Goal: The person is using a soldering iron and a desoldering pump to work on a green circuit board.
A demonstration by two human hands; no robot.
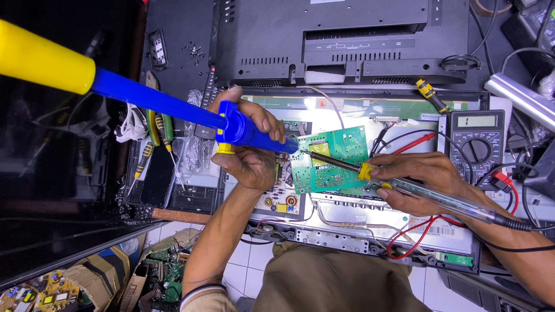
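The left hand (pixel 250 151) is closed around a blue desoldering pump (pixel 173 107) with a yellow plunger end, which runs up and away to the far left; its tip comes down at the left edge of a green circuit board (pixel 332 162), which is propped at a tilt in the middle of the scene. The right hand (pixel 419 179) grips a soldering iron (pixel 404 186) with a clear handle and a yellow collar, its dark metal tip reaching left onto the same board, close beside the pump's nozzle. The board rests over an opened flat-screen chassis (pixel 347 222) whose metal backplate shows more boards and loose red and black wires (pixel 413 231). At the far side lies the black rear cover (pixel 341 40) of a set, its vents facing up. To the right of the board stands a grey multimeter (pixel 477 144) with a dial, red and black probe leads (pixel 413 140) lying between it and the board. To the left, beside the pump hand, several yellow-and-green handled screwdrivers (pixel 156 136) lie on a dark tray, and a small heap of screws (pixel 195 51) sits further off. Near at the lower left, a cardboard box (pixel 115 277) holds scrap circuit boards above a white tiled floor (pixel 243 271).
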